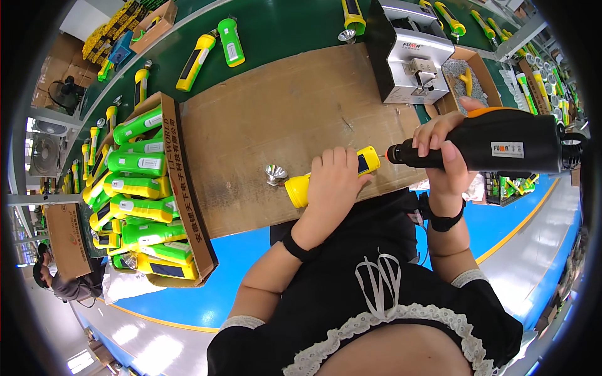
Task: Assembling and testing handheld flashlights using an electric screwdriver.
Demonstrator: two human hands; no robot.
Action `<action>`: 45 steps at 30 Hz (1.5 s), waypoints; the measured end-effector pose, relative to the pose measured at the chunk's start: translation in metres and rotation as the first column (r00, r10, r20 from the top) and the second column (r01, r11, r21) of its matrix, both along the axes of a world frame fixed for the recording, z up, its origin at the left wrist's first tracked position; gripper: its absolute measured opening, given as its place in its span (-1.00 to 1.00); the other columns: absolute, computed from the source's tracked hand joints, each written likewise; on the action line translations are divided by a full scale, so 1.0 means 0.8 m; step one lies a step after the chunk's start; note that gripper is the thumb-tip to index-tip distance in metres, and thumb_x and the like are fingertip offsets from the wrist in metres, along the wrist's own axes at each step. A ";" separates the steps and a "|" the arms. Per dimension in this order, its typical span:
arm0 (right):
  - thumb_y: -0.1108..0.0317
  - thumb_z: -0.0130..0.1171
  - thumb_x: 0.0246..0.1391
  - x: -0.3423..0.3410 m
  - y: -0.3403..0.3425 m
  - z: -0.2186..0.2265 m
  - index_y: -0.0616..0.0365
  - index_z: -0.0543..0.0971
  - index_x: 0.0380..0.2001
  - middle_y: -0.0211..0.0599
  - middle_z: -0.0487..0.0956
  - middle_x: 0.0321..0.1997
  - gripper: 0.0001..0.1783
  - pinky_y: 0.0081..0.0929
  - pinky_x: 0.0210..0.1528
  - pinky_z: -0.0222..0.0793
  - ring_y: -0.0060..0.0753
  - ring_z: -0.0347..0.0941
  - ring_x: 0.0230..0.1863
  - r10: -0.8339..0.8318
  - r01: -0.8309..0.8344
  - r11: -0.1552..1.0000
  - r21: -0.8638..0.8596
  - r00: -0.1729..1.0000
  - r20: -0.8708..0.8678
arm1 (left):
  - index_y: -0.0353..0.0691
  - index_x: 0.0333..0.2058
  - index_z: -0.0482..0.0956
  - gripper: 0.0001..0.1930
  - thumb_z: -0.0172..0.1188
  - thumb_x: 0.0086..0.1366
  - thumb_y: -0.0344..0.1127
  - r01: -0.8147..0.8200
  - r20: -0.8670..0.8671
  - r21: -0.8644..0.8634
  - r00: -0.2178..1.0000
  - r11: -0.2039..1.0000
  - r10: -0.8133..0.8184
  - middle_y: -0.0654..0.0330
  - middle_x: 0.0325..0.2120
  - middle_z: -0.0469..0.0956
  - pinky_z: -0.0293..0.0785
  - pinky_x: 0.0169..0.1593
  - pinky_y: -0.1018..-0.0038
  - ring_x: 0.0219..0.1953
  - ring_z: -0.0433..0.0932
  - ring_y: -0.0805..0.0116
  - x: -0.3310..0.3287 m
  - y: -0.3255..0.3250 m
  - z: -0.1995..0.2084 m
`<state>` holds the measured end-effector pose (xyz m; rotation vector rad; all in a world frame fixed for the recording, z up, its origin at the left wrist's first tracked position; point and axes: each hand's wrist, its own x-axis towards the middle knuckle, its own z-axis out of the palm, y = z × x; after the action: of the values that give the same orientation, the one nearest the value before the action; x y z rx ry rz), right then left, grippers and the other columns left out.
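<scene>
Two things are in our grip: our left fingers [337, 160] close around the yellow torch [298, 190] over the cardboard's [263, 106] near edge; our right fingers [433, 133] hold the driver [489, 145], its nose [395, 154] just beside the torch. Left lies a reflector [276, 175]; farther off, a machine [417, 56] on the desk [276, 37].

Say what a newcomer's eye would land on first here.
Probably the bulky black power tool in the right hand, its tip facing the end of the yellow flashlight held by the left hand. Next, perhaps the cardboard box at left, piled with green-and-yellow flashlights.
</scene>
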<state>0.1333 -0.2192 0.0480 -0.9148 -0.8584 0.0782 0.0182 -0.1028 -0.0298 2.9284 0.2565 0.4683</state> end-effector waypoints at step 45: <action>0.58 0.11 -0.07 0.126 0.013 0.046 0.46 0.16 0.10 -0.29 0.49 -0.56 -0.37 -0.55 -0.41 0.41 -0.51 0.44 -0.57 -0.521 0.514 0.853 0.086 0.836 0.171 | -0.07 -0.06 0.44 -0.49 0.23 0.03 0.01 -0.044 -0.042 -0.046 0.998 0.998 0.042 0.16 -0.44 0.37 0.25 -0.31 0.35 -0.34 0.38 0.22 0.002 0.004 0.006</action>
<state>0.2339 -0.2088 0.0847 -1.1059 -0.7546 -0.5046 0.0201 -0.0999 -0.0254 2.8938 0.3319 0.4032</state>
